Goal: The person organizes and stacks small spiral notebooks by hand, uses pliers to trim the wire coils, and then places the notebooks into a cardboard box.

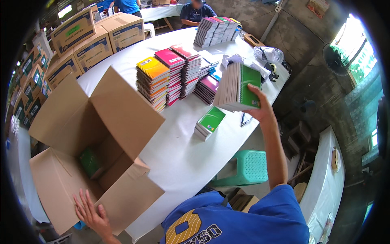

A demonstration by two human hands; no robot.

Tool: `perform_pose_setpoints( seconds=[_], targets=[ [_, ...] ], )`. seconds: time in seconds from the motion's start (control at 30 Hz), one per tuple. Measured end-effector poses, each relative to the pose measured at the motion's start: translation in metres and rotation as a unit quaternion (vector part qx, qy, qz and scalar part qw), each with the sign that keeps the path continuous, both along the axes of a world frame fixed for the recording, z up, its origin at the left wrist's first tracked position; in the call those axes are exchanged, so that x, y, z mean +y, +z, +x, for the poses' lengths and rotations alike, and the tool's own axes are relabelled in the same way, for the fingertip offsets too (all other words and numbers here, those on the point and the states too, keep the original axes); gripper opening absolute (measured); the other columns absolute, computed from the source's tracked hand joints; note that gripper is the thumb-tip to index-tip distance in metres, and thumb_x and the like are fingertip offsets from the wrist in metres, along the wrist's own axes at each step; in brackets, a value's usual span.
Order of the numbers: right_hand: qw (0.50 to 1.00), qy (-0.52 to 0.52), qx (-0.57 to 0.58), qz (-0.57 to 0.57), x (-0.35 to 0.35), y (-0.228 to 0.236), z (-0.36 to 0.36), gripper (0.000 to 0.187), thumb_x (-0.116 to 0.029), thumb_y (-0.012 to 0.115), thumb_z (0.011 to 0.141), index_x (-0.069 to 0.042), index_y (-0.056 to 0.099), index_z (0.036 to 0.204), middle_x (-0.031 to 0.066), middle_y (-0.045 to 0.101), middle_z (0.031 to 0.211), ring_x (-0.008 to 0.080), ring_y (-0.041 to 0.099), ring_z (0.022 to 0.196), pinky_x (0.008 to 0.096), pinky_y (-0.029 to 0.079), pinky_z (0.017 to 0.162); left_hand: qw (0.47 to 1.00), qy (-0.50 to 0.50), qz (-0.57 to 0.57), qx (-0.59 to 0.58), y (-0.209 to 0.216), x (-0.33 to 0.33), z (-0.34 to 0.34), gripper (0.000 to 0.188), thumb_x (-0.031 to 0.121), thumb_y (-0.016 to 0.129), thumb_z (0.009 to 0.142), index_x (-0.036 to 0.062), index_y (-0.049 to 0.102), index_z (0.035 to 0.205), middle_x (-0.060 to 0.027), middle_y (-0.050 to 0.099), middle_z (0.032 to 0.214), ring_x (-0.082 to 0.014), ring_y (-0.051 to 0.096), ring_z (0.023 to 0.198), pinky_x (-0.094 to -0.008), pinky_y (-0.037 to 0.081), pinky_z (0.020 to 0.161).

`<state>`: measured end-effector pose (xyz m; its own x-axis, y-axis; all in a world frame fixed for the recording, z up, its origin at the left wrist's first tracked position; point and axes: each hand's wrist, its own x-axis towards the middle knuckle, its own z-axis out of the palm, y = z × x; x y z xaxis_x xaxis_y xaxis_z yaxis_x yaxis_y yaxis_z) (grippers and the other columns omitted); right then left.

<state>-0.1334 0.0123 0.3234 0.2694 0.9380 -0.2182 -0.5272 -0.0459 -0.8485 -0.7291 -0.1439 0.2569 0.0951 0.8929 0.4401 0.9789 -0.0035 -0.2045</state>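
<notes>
My right hand (pixel 258 101) grips a thick stack of green-covered spiral notebooks (pixel 239 87), held on edge above the table. A shorter stack of green notebooks (pixel 210 122) lies on the white table just below it. At the left, my left hand (pixel 92 215) rests with fingers spread on a near flap of an open cardboard box (pixel 122 110). Inside that box, a green notebook (pixel 90 162) shows at the bottom; how many lie under it is hidden.
Stacks of yellow notebooks (pixel 152 69), pink notebooks (pixel 170 59) and purple notebooks (pixel 208 86) stand across the white table (pixel 170 142). Sealed cartons (pixel 93 53) are piled at the far left. A green stool (pixel 245 168) stands by the table's right edge. Another person (pixel 197 14) sits at the far end.
</notes>
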Motion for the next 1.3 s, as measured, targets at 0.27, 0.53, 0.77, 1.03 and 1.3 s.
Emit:
perform_pose_setpoints(
  seconds=[0.27, 0.53, 0.77, 1.03, 1.3],
  targets=[
    [0.980, -0.116, 0.011, -0.158, 0.058, -0.193, 0.108, 0.053, -0.042, 0.081, 0.067, -0.017, 0.063, 0.109, 0.0021, 0.065, 0.102, 0.0214, 0.059, 0.097, 0.0454, 0.047, 0.081, 0.998, 0.010, -0.055, -0.010, 0.007, -0.006, -0.009, 0.051, 0.033, 0.033, 0.099, 0.0042, 0.047, 0.139, -0.0121, 0.044, 0.147, -0.0348, 0.031, 0.140, -0.0486, 0.020, 0.113],
    [0.974, -0.173, 0.042, -0.141, 0.106, -0.299, 0.101, 0.049, -0.047, 0.077, 0.074, -0.013, 0.063, 0.107, 0.0080, 0.067, 0.101, 0.0244, 0.064, 0.097, 0.0528, 0.050, 0.083, 0.994, 0.070, -0.041, -0.069, -0.002, -0.003, 0.008, 0.052, 0.031, 0.034, 0.098, 0.0041, 0.044, 0.141, -0.0113, 0.038, 0.150, -0.0330, 0.023, 0.143, -0.0472, 0.015, 0.116],
    [0.935, 0.000, -0.080, -0.344, 0.103, -0.263, 0.085, 0.093, -0.066, 0.064, 0.079, -0.009, 0.034, 0.145, 0.0222, 0.032, 0.149, 0.0417, 0.028, 0.138, 0.0680, 0.024, 0.104, 0.993, 0.085, -0.021, -0.083, 0.004, -0.018, 0.014, 0.053, 0.033, 0.034, 0.099, 0.0043, 0.041, 0.143, -0.0125, 0.034, 0.152, -0.0322, 0.021, 0.144, -0.0472, 0.015, 0.116],
    [0.923, 0.022, -0.162, -0.348, 0.086, -0.268, 0.056, 0.108, -0.078, 0.059, 0.071, -0.001, 0.035, 0.143, 0.0212, 0.029, 0.149, 0.0392, 0.032, 0.135, 0.0648, 0.036, 0.099, 0.997, 0.074, -0.006, -0.018, -0.003, -0.018, -0.012, 0.050, 0.032, 0.036, 0.100, 0.0055, 0.042, 0.142, -0.0117, 0.036, 0.150, -0.0326, 0.025, 0.141, -0.0471, 0.020, 0.114],
    [0.942, -0.001, -0.148, -0.303, 0.054, -0.249, 0.104, 0.110, -0.073, 0.059, 0.077, 0.005, 0.018, 0.142, 0.0216, 0.026, 0.148, 0.0389, 0.031, 0.136, 0.0623, 0.038, 0.100, 0.995, -0.002, 0.075, -0.070, 0.003, 0.004, 0.037, 0.039, 0.029, 0.043, 0.101, 0.0092, 0.055, 0.132, -0.0151, 0.051, 0.138, -0.0420, 0.041, 0.130, -0.0568, 0.031, 0.106]
  ],
)
